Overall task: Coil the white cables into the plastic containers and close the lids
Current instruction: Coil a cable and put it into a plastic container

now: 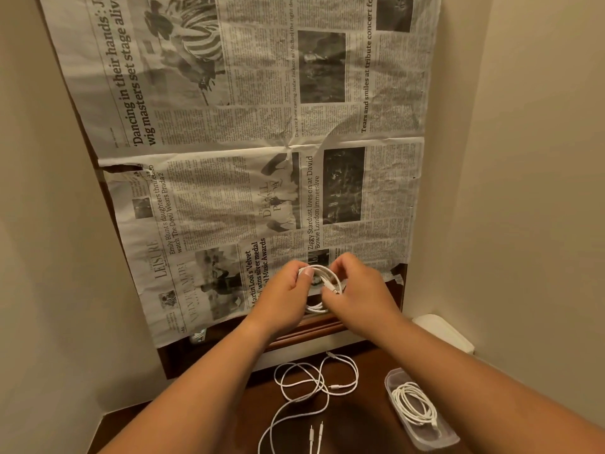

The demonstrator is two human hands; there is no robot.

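Note:
A coiled white cable (322, 279) is held up in the air between both hands, in front of the newspaper. My left hand (284, 294) pinches the coil's left side. My right hand (355, 290) grips its right side, fingers curled around the loops. Below, on the dark wooden surface, a loose white cable (314, 383) lies in tangled loops with its plugs toward the near edge. At the lower right stands an open clear plastic container (391, 376) with another coiled white cable (414, 403) inside it.
A newspaper (248, 142) covers the back between two cream walls. A white box-like object (442, 332) sits at the right wall, behind the container. The dark wooden surface (360, 417) spreads between my forearms.

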